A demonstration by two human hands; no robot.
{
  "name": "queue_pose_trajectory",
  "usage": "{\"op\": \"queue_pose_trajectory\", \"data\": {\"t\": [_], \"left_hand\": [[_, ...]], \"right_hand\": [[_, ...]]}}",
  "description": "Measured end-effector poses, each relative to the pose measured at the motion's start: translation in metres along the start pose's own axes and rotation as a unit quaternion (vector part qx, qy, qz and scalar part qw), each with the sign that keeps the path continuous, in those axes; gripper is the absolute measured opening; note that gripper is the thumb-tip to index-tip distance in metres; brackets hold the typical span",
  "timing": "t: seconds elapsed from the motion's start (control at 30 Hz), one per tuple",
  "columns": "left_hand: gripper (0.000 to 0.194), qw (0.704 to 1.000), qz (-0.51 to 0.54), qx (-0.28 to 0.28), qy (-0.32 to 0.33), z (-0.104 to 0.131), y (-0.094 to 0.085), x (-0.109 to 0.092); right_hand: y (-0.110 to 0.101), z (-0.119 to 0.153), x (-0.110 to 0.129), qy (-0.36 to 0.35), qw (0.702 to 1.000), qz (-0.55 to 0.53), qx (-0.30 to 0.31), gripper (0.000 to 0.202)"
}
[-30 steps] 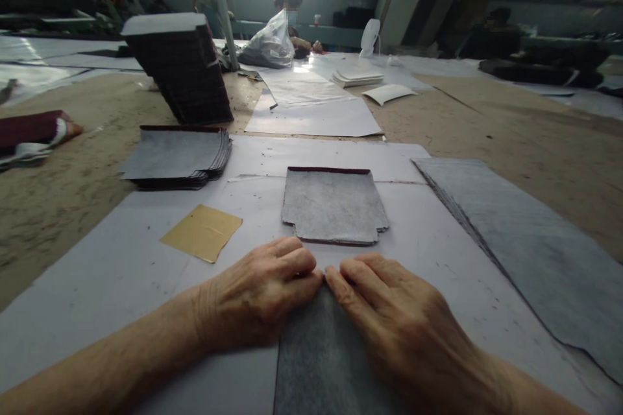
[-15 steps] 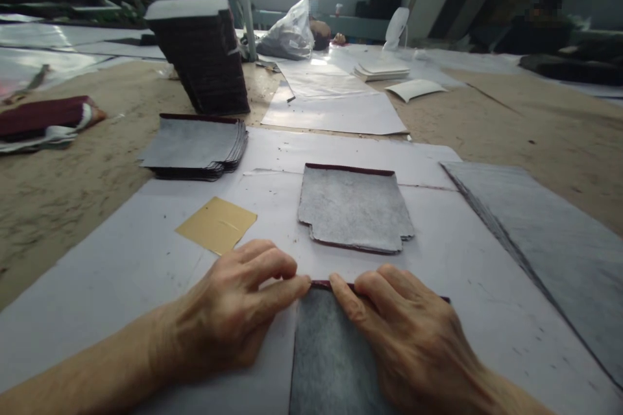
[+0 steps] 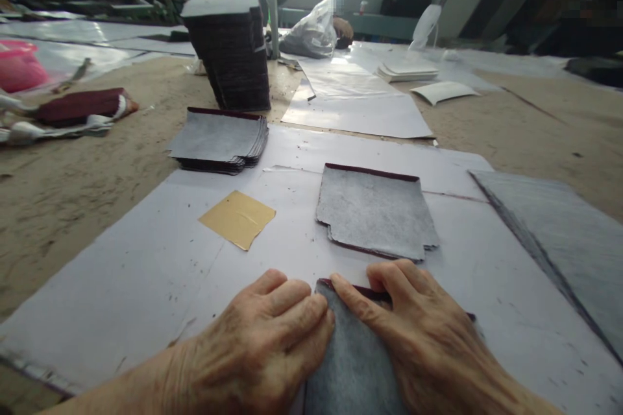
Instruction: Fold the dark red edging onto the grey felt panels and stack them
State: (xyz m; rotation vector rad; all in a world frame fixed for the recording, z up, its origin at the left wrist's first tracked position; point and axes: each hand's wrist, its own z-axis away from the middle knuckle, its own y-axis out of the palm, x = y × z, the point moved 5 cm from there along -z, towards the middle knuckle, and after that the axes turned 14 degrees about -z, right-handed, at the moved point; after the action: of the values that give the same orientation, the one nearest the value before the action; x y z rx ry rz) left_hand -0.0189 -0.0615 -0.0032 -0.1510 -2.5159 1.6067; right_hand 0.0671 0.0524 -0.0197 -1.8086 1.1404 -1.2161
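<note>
A dark grey sheet (image 3: 353,363) with a maroon edge lies on the white paper (image 3: 146,259) right in front of me. My left hand (image 3: 257,350) rests flat on its left side, fingers together, pressing at the far left corner. My right hand (image 3: 418,331) lies flat on its right side, with the fingertips on the folded maroon far edge. Just beyond my hands sits a small pile of grey cut pieces (image 3: 374,211) with a maroon rim. A tan square (image 3: 237,218) lies to the left of it.
A fanned stack of grey pieces (image 3: 219,139) and a tall dark stack (image 3: 231,55) stand at the back left. A long grey sheet (image 3: 559,240) lies at the right. A maroon roll (image 3: 80,106) rests far left. A person sits at the back by white sheets (image 3: 360,110).
The view has swung left and dipped. My left hand has slid onto the sheet's left corner, and both hands have drawn nearer to me, still pressing the far edge.
</note>
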Motion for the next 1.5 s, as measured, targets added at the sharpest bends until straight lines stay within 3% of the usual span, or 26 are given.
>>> {"op": "queue_pose_trajectory", "data": {"t": [0.7, 0.9, 0.97, 1.07, 1.17, 1.27, 1.37, 1.43, 1.5], "left_hand": [[0.023, 0.999, 0.024, 0.021, 0.006, 0.006, 0.005, -0.001], [0.031, 0.998, 0.039, 0.044, -0.008, 0.007, 0.006, -0.001], [0.032, 0.997, 0.049, 0.052, -0.010, 0.006, 0.006, -0.001], [0.032, 0.998, 0.062, 0.008, -0.016, 0.007, 0.003, 0.001], [0.028, 0.994, 0.020, -0.103, -0.018, 0.008, 0.002, 0.008], [0.034, 0.982, -0.063, -0.177, -0.016, 0.004, 0.009, 0.012], [0.025, 0.978, -0.080, -0.190, -0.011, -0.003, 0.018, 0.008], [0.024, 0.981, -0.096, -0.168, -0.015, -0.007, 0.020, 0.004], [0.025, 0.985, -0.114, -0.130, -0.026, -0.009, 0.016, 0.003]], "right_hand": [[0.003, -0.006, 0.004, 0.017, 0.999, 0.038, 0.003, 0.061], [-0.012, 0.003, -0.013, 0.070, 0.990, -0.112, -0.052, 0.038], [-0.017, 0.006, -0.018, 0.089, 0.989, -0.093, -0.069, 0.023], [-0.018, 0.008, -0.019, 0.126, 0.990, -0.027, -0.061, 0.008], [-0.015, 0.007, -0.013, 0.150, 0.986, -0.034, -0.056, 0.012], [-0.013, 0.001, 0.001, 0.087, 0.990, -0.029, -0.103, 0.015], [-0.014, 0.000, 0.013, -0.003, 0.985, 0.008, -0.170, 0.018], [-0.018, 0.004, 0.013, -0.026, 0.977, 0.021, -0.210, 0.020], [-0.025, 0.011, 0.008, -0.022, 0.979, 0.014, -0.201, 0.022]]}}
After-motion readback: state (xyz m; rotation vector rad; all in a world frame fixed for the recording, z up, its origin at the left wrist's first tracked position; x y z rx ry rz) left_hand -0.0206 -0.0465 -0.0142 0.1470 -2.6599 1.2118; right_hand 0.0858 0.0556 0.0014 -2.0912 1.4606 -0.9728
